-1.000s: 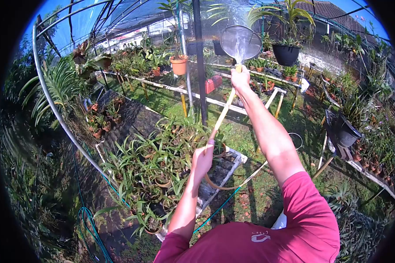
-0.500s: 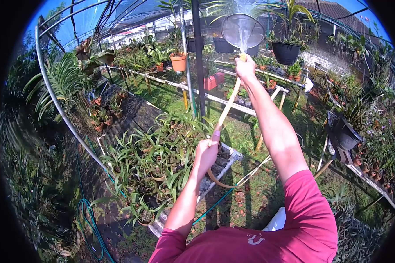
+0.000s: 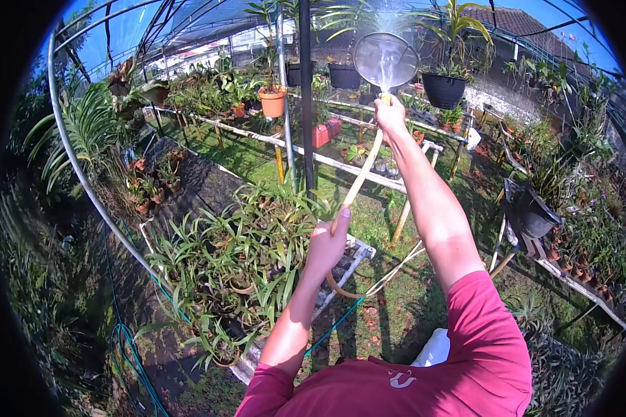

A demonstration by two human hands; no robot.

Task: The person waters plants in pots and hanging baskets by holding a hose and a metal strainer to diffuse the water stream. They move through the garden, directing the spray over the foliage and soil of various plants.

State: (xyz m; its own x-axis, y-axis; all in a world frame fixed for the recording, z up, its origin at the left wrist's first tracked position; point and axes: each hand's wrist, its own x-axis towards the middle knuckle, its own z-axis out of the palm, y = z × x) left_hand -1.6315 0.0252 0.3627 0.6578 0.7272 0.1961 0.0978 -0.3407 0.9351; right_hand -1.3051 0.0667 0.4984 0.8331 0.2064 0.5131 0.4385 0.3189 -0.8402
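A yellowish garden hose [image 3: 363, 175] runs up through both of my hands. My right hand [image 3: 389, 114], arm stretched forward, is closed round the hose near its outlet. Lower down, my left hand [image 3: 327, 244] is wrapped round the same hose, thumb along it. Just beyond the right hand stands a round mesh strainer [image 3: 386, 61] with a dark rim. Water [image 3: 388, 68] streams from the outlet into its mesh and sprays out above. How the strainer is fixed at the hose end is hidden by my fingers.
Strap-leaved potted plants [image 3: 243, 257] crowd a low bench on the left. An orange pot [image 3: 273, 101] and black pots [image 3: 444, 90] hang ahead. A dark post [image 3: 307, 125] rises near the middle. Teal hose [image 3: 129, 347] lies on the ground; a plant shelf [image 3: 577, 288] stands right.
The surroundings have shifted slightly left and, ahead, a little downward in the view. The strainer and my right hand sit slightly lower. Both hands keep hold of the hose while water flows.
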